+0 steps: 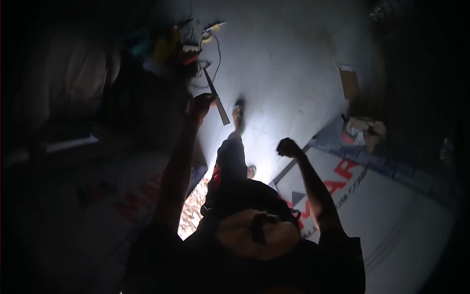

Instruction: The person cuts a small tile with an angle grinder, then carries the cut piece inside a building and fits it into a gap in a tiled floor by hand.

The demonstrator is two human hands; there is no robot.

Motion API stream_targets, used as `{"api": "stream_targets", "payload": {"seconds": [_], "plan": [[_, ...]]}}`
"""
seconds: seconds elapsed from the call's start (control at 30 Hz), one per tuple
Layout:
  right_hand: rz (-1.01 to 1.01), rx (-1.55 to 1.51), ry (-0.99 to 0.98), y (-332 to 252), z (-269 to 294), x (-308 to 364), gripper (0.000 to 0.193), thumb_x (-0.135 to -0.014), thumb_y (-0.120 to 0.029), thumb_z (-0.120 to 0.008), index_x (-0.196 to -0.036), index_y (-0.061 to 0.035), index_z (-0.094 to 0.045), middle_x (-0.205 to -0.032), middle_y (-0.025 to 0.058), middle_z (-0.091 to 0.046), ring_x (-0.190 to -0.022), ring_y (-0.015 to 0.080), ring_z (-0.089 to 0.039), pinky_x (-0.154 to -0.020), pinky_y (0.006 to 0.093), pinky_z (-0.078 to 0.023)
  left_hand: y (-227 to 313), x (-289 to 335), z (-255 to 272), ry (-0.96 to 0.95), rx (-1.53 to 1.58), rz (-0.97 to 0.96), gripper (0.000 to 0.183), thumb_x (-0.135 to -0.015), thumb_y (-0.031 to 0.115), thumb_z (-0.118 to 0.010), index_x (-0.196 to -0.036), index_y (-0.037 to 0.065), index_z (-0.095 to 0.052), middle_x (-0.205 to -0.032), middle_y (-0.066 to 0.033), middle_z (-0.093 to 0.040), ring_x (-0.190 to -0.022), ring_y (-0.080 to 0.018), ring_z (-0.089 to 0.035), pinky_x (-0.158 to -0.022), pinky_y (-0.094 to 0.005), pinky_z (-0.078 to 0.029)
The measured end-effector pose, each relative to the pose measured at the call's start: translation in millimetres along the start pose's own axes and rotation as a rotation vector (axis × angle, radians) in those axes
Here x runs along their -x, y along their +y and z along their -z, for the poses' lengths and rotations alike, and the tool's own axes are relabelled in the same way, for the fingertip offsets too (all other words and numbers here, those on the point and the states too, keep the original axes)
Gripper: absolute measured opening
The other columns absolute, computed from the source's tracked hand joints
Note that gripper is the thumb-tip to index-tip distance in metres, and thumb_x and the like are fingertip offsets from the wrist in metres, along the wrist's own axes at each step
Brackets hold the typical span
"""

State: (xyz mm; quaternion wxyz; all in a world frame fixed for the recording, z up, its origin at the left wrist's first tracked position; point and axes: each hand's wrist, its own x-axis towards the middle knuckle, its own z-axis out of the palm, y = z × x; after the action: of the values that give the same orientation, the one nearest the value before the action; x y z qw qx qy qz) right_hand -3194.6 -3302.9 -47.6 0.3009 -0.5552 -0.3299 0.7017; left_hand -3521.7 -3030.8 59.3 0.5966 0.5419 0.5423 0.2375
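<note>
Out in front of me, my left hand [199, 106] is closed on a long, narrow, flat pale strip [222, 110]. The strip slants across the fingers, one end toward the far left and the other toward my feet. Its material is too dim to tell. My right hand [290, 148] is a loose fist, held lower and to the right, above a printed white sheet [313, 169]. Shadow hides its fingers, so I cannot make out what, if anything, it holds. Below, my sandalled feet stand on the grey floor, one ahead of the other.
A dark cord [219, 56], a yellow-handled tool [210, 32] and other clutter lie on the floor at far left. A brown board [349, 84] and a crumpled bag [364, 131] are at right. Large printed sheets flank me; bright rubble [193, 208] shows beside my left leg.
</note>
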Motion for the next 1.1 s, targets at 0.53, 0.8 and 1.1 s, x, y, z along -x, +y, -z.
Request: {"api": "stream_targets", "payload": {"seconds": [0.53, 0.8, 1.1], "plan": [[-0.785, -0.400, 1.069, -117.5, 362.5, -144.4, 0.030, -0.084, -0.012, -0.061, -0.059, -0.0076, -0.045, -0.049, 0.0031, -0.046, -0.034, 0.0139, -0.042, -0.029, 0.0352, -0.032, 274.0, -703.3, -189.7, -0.414, -0.743, -0.301, 0.037, -0.088, 0.032, -0.061, -0.110, 0.003, -0.052, -0.091, -0.0164, -0.064, -0.073, -0.0314, -0.067, -0.060, -0.0380, -0.053], [-0.347, 0.038, 0.989, -394.6, 715.5, -361.2, 0.014, -0.078, -0.016, -0.067, -0.087, -0.0053, -0.065, -0.063, 0.0082, -0.061, -0.050, 0.0228, -0.060, -0.045, 0.0389, -0.050, 273.2, -777.9, -227.2, -0.215, -0.462, 0.782, 0.018, -0.084, 0.015, -0.066, -0.095, 0.007, -0.055, -0.078, -0.0047, -0.061, -0.063, -0.0149, -0.057, -0.051, -0.0316, -0.045], [-0.133, -0.033, 0.886, -669.0, 986.8, -573.1, 0.014, -0.079, -0.021, -0.065, -0.078, -0.0071, -0.065, -0.059, 0.0076, -0.060, -0.048, 0.0224, -0.059, -0.047, 0.0381, -0.049, 438.5, -1083.2, -355.9, -0.339, -0.532, 0.720, 0.018, -0.084, 0.014, -0.067, -0.096, 0.007, -0.055, -0.080, -0.0038, -0.063, -0.066, -0.0137, -0.058, -0.054, -0.0294, -0.045]]}}
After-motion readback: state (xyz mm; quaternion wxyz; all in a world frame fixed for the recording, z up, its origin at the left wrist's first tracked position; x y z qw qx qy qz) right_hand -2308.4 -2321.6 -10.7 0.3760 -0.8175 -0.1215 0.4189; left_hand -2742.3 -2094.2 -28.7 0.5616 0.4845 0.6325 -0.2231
